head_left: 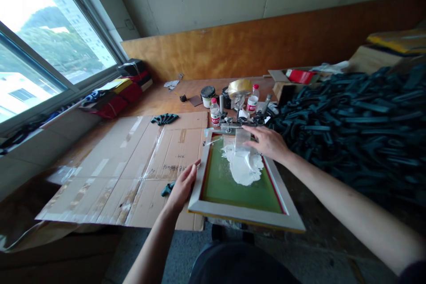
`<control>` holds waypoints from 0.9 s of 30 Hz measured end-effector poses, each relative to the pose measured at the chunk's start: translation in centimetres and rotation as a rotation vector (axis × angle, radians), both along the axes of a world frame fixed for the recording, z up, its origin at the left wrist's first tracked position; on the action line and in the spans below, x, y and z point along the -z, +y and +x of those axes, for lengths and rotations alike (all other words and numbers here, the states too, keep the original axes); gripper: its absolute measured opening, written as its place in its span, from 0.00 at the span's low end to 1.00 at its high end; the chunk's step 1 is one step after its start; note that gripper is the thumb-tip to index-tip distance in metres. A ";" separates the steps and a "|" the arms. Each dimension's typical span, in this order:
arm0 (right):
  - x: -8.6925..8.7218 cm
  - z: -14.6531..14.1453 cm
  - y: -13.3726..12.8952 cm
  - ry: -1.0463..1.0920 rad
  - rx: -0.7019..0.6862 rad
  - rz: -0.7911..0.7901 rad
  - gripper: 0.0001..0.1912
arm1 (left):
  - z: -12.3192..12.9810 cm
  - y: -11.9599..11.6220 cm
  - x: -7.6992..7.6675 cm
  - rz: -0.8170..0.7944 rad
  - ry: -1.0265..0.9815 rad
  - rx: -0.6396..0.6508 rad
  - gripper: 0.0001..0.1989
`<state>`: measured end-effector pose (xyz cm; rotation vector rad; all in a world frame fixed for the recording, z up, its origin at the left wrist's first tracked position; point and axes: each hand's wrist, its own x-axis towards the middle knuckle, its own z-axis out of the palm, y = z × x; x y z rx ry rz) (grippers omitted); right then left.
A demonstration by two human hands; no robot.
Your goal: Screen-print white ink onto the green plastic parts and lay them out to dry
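Note:
A screen printing frame [246,214] with pale edges and a green mesh [216,186] lies in front of me, tilted slightly in view. Thick white ink [245,171] is heaped on the upper middle of the mesh. My right hand [269,142] grips a flat, translucent scraper [242,141], whose lower edge is in the ink. At the frame's left side, my left hand [184,184] has its fingers closed against the edge; their undersides are hidden. A dark green curved part [167,189] lies on the cardboard just beyond that hand.
A metal clamp [229,127] stands at the frame's far end, by two red-capped bottles [214,113], a tub [208,95] and a tape roll [239,86]. Flattened cardboard [109,186] spreads leftward, bearing several dark parts [164,119]. A large heap of similar parts [353,128] fills the right.

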<state>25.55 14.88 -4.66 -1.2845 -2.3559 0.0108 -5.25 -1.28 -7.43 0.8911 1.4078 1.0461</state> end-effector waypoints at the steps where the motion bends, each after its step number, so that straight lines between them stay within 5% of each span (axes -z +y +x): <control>1: -0.1 1.2 0.6 0.065 0.073 -0.006 0.24 | 0.2 0.6 -1.5 0.039 -0.040 -0.032 0.33; 5: 3.2 5.6 0.3 0.165 0.340 -0.154 0.20 | 1.8 4.7 -7.5 0.289 -0.181 -0.139 0.29; 8: 7.9 5.5 -2.7 0.050 0.229 -0.279 0.21 | 3.1 8.0 -11.0 0.409 -0.234 -0.139 0.27; 10: 10.5 4.0 -5.1 -0.067 0.130 -0.278 0.19 | 4.0 9.0 -11.8 0.444 -0.257 -0.177 0.27; 12: 11.9 2.0 -7.1 -0.144 0.111 -0.253 0.14 | 5.2 8.4 -10.4 0.453 -0.270 -0.281 0.28; 14: 12.0 0.1 -8.7 -0.142 0.160 -0.256 0.11 | 6.8 6.0 -7.0 0.303 -0.275 -0.277 0.31; 17: 10.8 -2.9 -11.6 -0.027 0.211 -0.210 0.11 | 9.7 0.9 -0.2 -0.253 -0.333 0.106 0.36; 20: 9.7 -5.5 -14.5 0.076 -0.044 -0.131 0.07 | 11.3 -2.8 4.8 -0.391 -0.514 0.012 0.28; 23: 9.2 -4.7 -13.6 0.039 -0.237 -0.196 0.07 | 8.7 -3.9 6.7 -0.375 -0.495 -0.227 0.19; 27: 8.7 2.8 -5.0 -0.091 0.328 -0.305 0.11 | -0.5 -4.7 8.2 -0.386 -0.110 -0.491 0.19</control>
